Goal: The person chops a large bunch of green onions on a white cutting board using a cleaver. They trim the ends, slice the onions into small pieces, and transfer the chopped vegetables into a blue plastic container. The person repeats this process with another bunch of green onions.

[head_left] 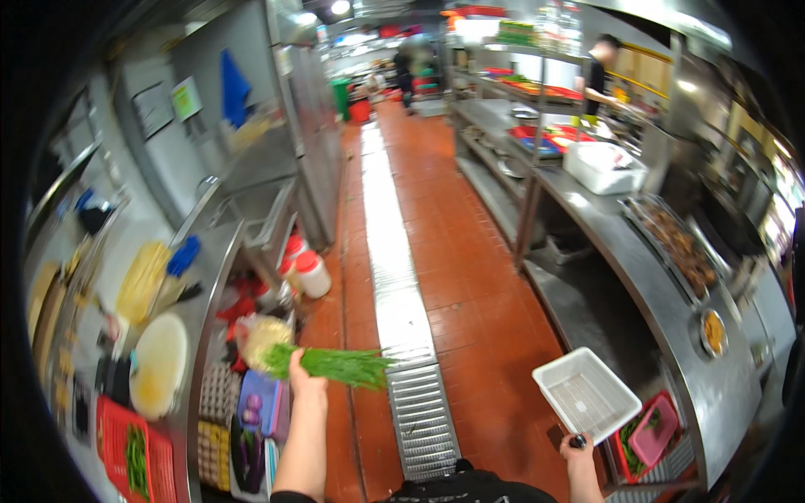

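My left hand (303, 375) is closed round a bunch of long, thin green chives (348, 367), held out level over the floor with the tips to the right. Against the bunch's left end shows a clear bag of pale yellow food (262, 337); whether my hand holds it too I cannot tell. On the right, my right hand (577, 453) is closed at the near corner of a white slotted plastic basket (584, 394) with nothing visible in it. A small dark object with a rounded end (577, 441) also shows at those fingers; its kind is unclear.
A steel drain grate (419, 419) runs along the red tile floor (486, 335). Steel counters (671, 360) line both sides. Egg trays (220, 390) and crates stand low on the left; a red basket (650, 436) sits low right. A person (599, 75) works behind the right shelves.
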Demonstrator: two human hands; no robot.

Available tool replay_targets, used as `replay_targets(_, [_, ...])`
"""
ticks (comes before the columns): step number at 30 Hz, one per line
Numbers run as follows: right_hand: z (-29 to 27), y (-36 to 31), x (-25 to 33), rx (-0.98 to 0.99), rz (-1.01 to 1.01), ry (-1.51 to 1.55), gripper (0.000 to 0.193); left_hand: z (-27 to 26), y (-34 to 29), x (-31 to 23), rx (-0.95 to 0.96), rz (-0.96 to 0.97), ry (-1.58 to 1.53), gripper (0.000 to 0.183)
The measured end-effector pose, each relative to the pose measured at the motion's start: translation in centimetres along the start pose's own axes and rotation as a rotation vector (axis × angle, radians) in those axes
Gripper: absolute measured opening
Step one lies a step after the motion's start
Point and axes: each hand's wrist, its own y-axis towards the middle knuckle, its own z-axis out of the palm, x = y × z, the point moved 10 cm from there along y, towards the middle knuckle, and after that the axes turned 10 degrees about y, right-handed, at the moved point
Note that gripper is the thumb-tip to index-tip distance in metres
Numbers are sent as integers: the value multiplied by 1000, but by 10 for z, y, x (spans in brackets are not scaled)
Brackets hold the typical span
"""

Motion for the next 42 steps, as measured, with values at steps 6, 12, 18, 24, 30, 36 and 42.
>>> replay_targets(6, [12,21,-16,0,61,-182,13,-53,4,-32,-143,63,-104,11])
replay_targets(12, [30,43,-36,69,162,-288,11,-79,-12,-64,-137,150,-162,14])
replay_targets(18, [35,36,-69,48,285,-290,13,-119,-27,-94,-192,210,-170,19])
replay_targets(24, [29,31,-87,90,180,-369,14,-162,-29,-120,-210,189,-244,19])
replay_targets(30, [13,-5,-111,62,178,-381,14,-178,-48,-149,-213,201,-183,13])
replay_targets(36, [0,-3,-105,77,69,-386,17,-211,-13,-152,-207,189,-179,22])
replay_targets(42, [-10,64,-103,63,23,-443,21,-204,-1,-168,-263,312,-124,17])
